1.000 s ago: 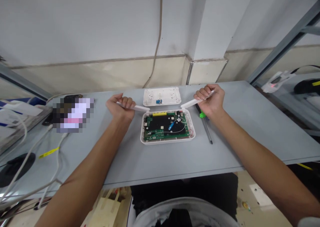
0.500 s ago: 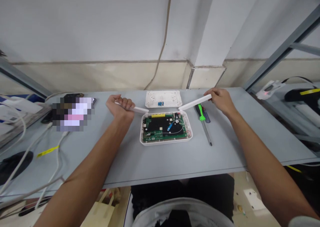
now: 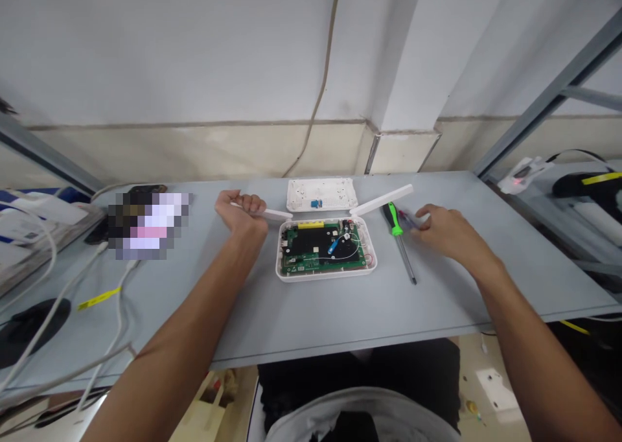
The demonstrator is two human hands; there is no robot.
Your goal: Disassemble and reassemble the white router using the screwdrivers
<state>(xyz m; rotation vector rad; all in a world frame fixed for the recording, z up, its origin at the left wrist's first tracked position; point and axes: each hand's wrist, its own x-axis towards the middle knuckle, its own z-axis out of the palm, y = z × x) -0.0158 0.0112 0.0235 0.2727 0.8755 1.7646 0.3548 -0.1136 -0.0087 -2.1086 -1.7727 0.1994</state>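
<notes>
My left hand (image 3: 240, 214) is closed around the end of a flat white router antenna (image 3: 269, 212), whose tip reaches toward the top edge of an open white router case (image 3: 325, 276). A green circuit board (image 3: 321, 247) sits inside that case. A second white antenna (image 3: 381, 199) lies slanted from the case's upper right corner, out of my grip. My right hand (image 3: 442, 229) is open, its fingertips by a blurred blue tool handle (image 3: 408, 220). Beside it lies a green-and-black screwdriver (image 3: 396, 220). The white router cover (image 3: 321, 194) lies behind the case.
All of this lies on a grey table (image 3: 389, 312) against a wall. To the left are a pixelated object (image 3: 150, 225), papers (image 3: 43, 234) and white cables (image 3: 63, 306). A metal shelf (image 3: 578, 228) with a white device (image 3: 525, 175) stands at right.
My right hand has let go of the second antenna, which stays slanted at the case corner, and has moved down to the tools. My left hand still holds its antenna.
</notes>
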